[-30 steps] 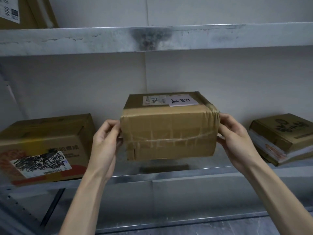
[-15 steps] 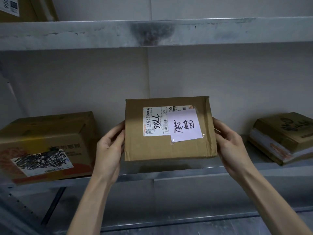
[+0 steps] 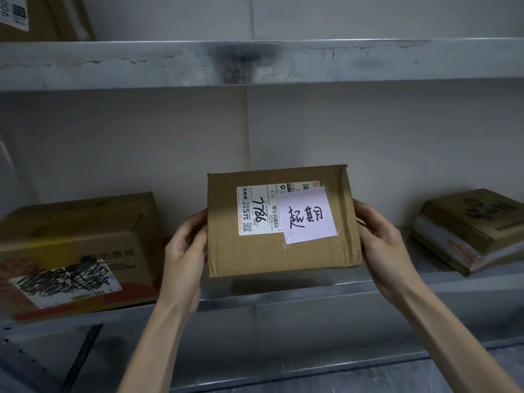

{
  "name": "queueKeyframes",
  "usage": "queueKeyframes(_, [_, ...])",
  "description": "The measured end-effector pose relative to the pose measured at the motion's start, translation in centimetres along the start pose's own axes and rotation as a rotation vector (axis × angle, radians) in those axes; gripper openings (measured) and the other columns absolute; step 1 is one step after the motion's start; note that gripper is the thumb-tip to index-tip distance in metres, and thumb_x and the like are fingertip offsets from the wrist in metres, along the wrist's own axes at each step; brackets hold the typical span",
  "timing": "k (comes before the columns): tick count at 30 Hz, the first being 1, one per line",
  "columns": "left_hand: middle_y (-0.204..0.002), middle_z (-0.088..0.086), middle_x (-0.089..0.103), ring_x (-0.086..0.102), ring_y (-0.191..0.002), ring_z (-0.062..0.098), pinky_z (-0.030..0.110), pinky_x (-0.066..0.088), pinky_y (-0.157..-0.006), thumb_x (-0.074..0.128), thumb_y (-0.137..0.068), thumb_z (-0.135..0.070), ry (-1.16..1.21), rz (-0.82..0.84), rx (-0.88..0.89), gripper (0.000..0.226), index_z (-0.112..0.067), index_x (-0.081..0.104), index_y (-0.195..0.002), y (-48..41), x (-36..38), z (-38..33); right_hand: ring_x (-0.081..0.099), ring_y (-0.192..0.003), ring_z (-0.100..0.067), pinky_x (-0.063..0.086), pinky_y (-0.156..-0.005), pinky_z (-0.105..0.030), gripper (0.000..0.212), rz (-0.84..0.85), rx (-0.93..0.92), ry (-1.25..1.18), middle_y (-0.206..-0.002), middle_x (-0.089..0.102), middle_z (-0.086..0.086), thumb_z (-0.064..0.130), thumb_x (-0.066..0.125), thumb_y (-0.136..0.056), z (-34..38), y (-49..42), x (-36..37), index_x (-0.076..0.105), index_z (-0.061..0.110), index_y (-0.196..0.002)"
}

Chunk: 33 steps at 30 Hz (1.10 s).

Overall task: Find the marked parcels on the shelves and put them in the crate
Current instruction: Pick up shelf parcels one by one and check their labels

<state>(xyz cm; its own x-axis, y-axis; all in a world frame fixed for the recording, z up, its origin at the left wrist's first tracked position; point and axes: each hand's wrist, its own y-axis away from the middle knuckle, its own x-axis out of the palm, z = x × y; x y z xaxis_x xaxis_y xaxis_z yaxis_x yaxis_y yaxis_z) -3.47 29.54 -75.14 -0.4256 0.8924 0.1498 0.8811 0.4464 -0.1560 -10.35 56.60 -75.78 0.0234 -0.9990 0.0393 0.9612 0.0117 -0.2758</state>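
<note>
A brown cardboard parcel (image 3: pixel 283 251) hangs just above the middle metal shelf (image 3: pixel 283 296), its labelled face tilted toward me. A white shipping label (image 3: pixel 255 211) with "7786" and a taped pale note (image 3: pixel 307 218) with handwriting sit on that face. My left hand (image 3: pixel 185 251) grips the parcel's left side. My right hand (image 3: pixel 380 248) grips its right side, fingers curled behind it. The crate is not in view.
A larger carton (image 3: pixel 76 251) with a scribbled-over label stands at the left of the same shelf. A flat printed box (image 3: pixel 467 231) lies at the right. The upper shelf (image 3: pixel 255 63) runs overhead, with another carton (image 3: pixel 42 15) at its top left.
The parcel has been tipped so that its labelled top face now faces me instead of the taped side. Both hands kept their grip on its sides.
</note>
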Motion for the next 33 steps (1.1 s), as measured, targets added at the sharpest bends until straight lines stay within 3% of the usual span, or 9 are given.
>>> queueKeyframes(5, [-0.107,-0.015,0.074,0.067,-0.107,0.004,0.040,0.053,-0.099,0.050,-0.103,-0.020,-0.005,0.012,-0.016,0.026,-0.040,0.065,-0.112,-0.3,-0.2,-0.5,0.065,-0.115,-0.011,0.052,-0.091,-0.030,0.032,-0.051,0.044,-0.010,-0.119,0.072,0.008,0.008,0.050,-0.102,0.9,0.6,0.5,0.065,0.026,-0.124])
queueKeyframes(10, [-0.110,-0.012,0.073,0.067,-0.107,0.006,0.033,0.052,-0.088,0.048,-0.104,-0.021,0.010,0.005,-0.097,0.027,-0.039,0.066,-0.113,-0.1,-0.4,-1.8,0.067,-0.106,-0.009,0.055,-0.083,-0.023,0.028,-0.076,0.138,-0.007,-0.113,0.073,0.005,0.007,0.051,-0.101,3.0,1.7,0.6,0.065,0.015,-0.123])
queueKeyframes(15, [-0.110,-0.005,0.074,0.066,-0.108,0.017,0.040,0.052,-0.089,0.046,-0.105,-0.019,0.027,-0.035,-0.212,0.029,-0.035,0.069,-0.114,1.6,0.0,-5.3,0.068,-0.096,-0.007,0.054,-0.069,-0.017,0.024,-0.080,0.250,0.041,-0.108,0.074,0.001,0.004,0.051,-0.101,7.4,2.8,0.0,0.065,0.012,-0.118])
queueKeyframes(18, [-0.106,-0.008,0.074,0.066,-0.105,0.015,0.037,0.050,-0.087,0.045,-0.105,-0.016,0.029,-0.081,-0.280,0.033,-0.039,0.069,-0.107,2.9,1.0,-9.2,0.068,-0.096,-0.009,0.056,-0.074,-0.020,0.023,-0.077,0.288,0.058,-0.106,0.074,-0.001,0.002,0.050,-0.100,11.2,3.3,-0.6,0.066,0.010,-0.116])
queueKeyframes(24, [-0.112,-0.008,0.074,0.067,-0.110,0.017,0.048,0.054,-0.093,0.046,-0.105,-0.023,0.014,-0.089,-0.376,0.033,-0.045,0.070,-0.105,6.1,2.0,-18.4,0.069,-0.103,-0.015,0.055,-0.083,-0.026,0.022,-0.045,0.362,0.072,-0.107,0.074,-0.002,0.003,0.051,-0.100,19.9,4.5,-1.9,0.066,0.011,-0.115])
queueKeyframes(28, [-0.115,-0.009,0.073,0.066,-0.113,0.017,0.040,0.054,-0.087,0.046,-0.105,-0.021,-0.006,-0.114,-0.387,0.036,-0.046,0.072,-0.103,8.5,2.3,-24.6,0.068,-0.104,-0.014,0.053,-0.084,-0.026,0.023,-0.033,0.387,0.087,-0.107,0.074,-0.001,0.002,0.050,-0.101,26.1,5.4,-2.4,0.066,0.012,-0.114])
queueKeyframes(33, [-0.117,-0.013,0.072,0.064,-0.116,0.013,0.047,0.052,-0.099,0.047,-0.104,-0.021,-0.052,-0.138,-0.360,0.039,-0.051,0.072,-0.102,10.6,2.6,-33.2,0.067,-0.106,-0.011,0.050,-0.088,-0.027,0.023,-0.019,0.385,0.097,-0.106,0.074,0.004,0.005,0.050,-0.101,34.3,5.3,-2.2,0.066,0.014,-0.115])
